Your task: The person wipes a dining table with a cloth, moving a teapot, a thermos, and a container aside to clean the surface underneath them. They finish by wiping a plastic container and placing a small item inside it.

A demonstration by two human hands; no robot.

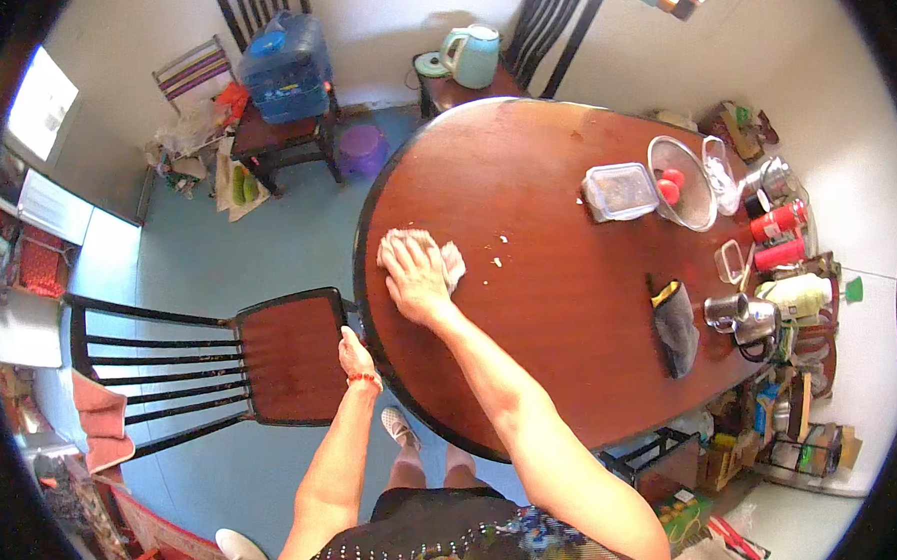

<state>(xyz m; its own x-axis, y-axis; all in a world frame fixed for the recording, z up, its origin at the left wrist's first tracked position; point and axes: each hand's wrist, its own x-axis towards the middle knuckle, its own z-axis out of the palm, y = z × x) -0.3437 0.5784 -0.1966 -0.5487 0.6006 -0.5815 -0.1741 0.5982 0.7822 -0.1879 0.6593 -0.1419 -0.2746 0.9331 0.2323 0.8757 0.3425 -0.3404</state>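
My right hand (416,278) presses a crumpled pale pinkish cloth (457,265) flat against the brown wooden tabletop (536,344), near its rounded left end. Several small white crumbs (497,262) lie on the wood just right of the cloth. Below the table's dark rim, my left hand (356,357) is held out with nothing visible in it, its palm turned towards the rim. A red beaded bracelet (365,380) circles that wrist. Right behind the left hand is the seat of a wooden chair (291,359).
On the table's right side are a lidded clear container (621,191), a mesh strainer (685,189) with red fruit, a dark pouch (675,331), metal cups (725,312) and bottles (780,222). Chairs beyond hold a water jug (289,70) and an electric kettle (476,56). A purple stool (363,150) stands on the floor.
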